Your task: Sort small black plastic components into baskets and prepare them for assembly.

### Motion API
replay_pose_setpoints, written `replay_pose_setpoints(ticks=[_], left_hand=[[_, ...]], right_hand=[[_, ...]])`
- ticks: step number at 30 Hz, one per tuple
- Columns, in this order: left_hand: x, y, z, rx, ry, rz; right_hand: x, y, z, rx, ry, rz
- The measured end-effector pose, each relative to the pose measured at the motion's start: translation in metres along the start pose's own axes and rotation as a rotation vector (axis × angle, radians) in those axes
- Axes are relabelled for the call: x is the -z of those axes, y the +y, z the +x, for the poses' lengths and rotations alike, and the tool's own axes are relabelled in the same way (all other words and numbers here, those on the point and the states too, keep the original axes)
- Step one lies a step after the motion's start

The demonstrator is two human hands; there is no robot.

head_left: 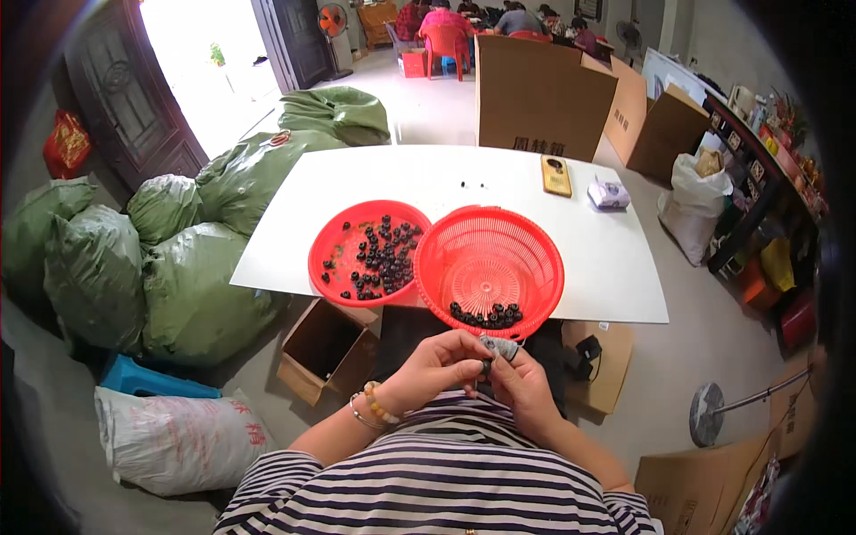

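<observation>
My left hand [439, 367] and my right hand [526, 385] meet at the table's near edge, close to my striped top. Between their fingertips they pinch a small black round piece [486, 366], partly hidden by the fingers. A grey wrapping [499, 347] covers the index finger of my right hand. Just beyond stands a red slotted basket [544, 236], tilted toward me, with several black round pieces [486, 316] gathered at its near side. To its left, a shallow red basin [334, 241] holds many similar black pieces [388, 259] with hole-like centres.
On the white table [606, 276] lie a yellow-cased phone [555, 176], a tissue pack [608, 193] and two tiny dark bits. Full green sacks [205, 294] crowd the left. An open cardboard box [325, 352] sits below; a tall carton [544, 98] stands behind. People sit far back.
</observation>
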State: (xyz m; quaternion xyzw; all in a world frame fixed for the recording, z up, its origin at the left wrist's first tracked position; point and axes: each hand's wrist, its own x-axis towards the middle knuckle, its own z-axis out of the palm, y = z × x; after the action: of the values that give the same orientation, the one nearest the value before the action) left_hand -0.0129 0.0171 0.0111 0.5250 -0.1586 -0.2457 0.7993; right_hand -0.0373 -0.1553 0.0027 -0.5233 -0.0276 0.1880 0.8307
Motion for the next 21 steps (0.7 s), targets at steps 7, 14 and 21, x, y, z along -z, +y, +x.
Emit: replay_pose_setpoints(ticks=[7, 14, 21], left_hand=[[0.035, 0.020, 0.004, -0.228, 0.276, 0.257], [0.107, 0.037, 0.028, -0.370, 0.777, 1.131], [0.158, 0.026, 0.043, -0.181, 0.807, 1.625]], right_hand=[[-0.001, 0.003, 0.002, -0.061, 0.057, -0.058], [-0.006, 0.003, -0.001, -0.103, 0.012, -0.066], [-0.006, 0.004, 0.001, -0.131, 0.007, -0.117]])
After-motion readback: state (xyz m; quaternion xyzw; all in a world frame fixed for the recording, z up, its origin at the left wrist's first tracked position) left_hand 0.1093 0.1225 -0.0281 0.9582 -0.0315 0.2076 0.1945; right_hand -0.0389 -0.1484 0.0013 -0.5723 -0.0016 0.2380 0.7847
